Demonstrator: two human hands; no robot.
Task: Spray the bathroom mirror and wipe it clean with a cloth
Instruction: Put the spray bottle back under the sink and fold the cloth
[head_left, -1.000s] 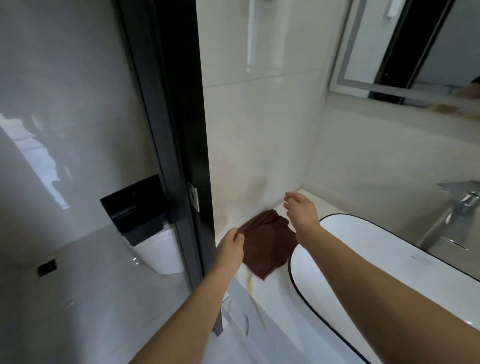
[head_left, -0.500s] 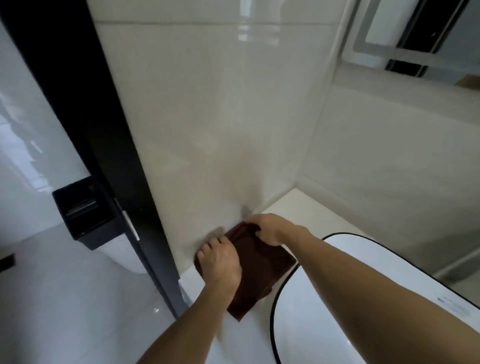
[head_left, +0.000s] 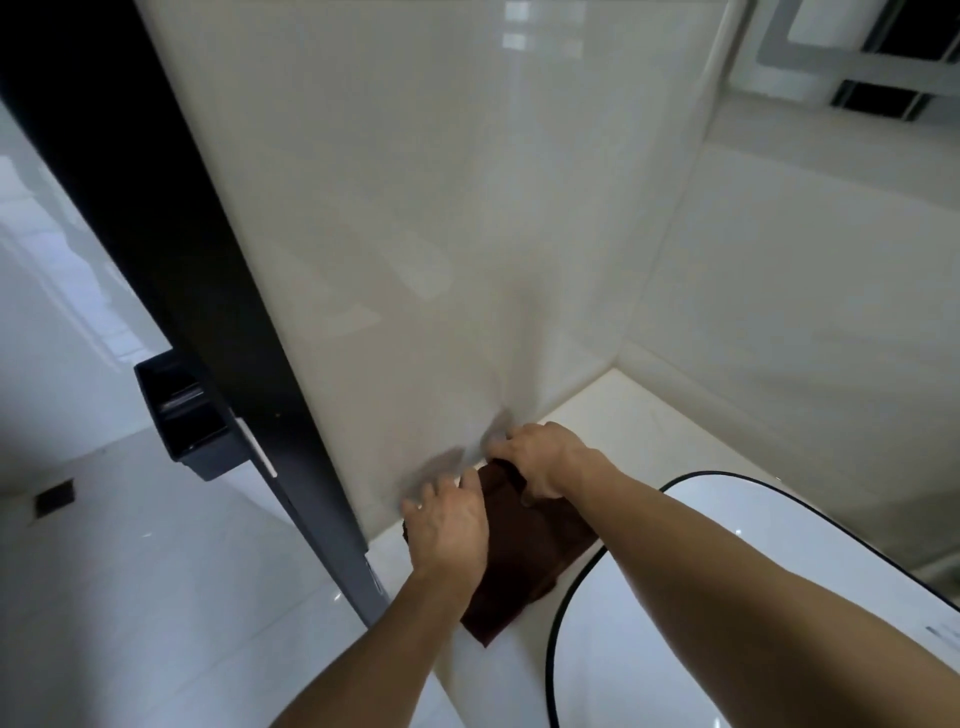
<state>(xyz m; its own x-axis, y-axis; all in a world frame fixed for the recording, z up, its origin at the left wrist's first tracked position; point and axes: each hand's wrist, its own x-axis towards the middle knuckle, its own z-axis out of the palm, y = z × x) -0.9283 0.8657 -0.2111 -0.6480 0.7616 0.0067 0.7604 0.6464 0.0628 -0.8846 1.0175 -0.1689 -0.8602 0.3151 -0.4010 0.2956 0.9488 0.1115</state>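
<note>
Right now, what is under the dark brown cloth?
The dark brown cloth lies on the pale cream countertop, beside the white basin. Both hands cover its far part; anything beneath it is hidden.

Cloth (head_left: 524, 561) lies on desk (head_left: 618, 421), against side wall (head_left: 415, 234), left of basin (head_left: 727, 571). Left hand (head_left: 449, 525) rests on cloth's left part; right hand (head_left: 545, 460) grips its far edge. Mirror (head_left: 857, 57) sits above back wall, upper right.
</note>
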